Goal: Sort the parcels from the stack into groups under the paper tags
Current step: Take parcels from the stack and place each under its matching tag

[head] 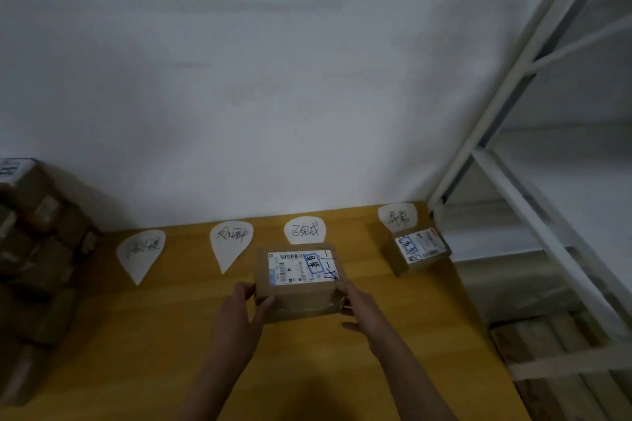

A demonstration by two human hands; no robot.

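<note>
A brown cardboard parcel (301,284) with a white shipping label sits just below the third paper tag (304,231) on the yellow table (143,335). My left hand (239,308) grips its near left corner and my right hand (359,308) grips its near right corner. Another labelled parcel (415,249) lies under the fourth tag (397,217) at the far right. Two more tags, the first tag (140,253) and the second tag (231,243), have no parcel below them. The stack of brown parcels (30,267) rises at the left edge.
A white wall stands right behind the tags. A white metal shelf rack (533,181) borders the table on the right, with wooden slats (564,362) low beside it. The table's right edge runs close to the far-right parcel.
</note>
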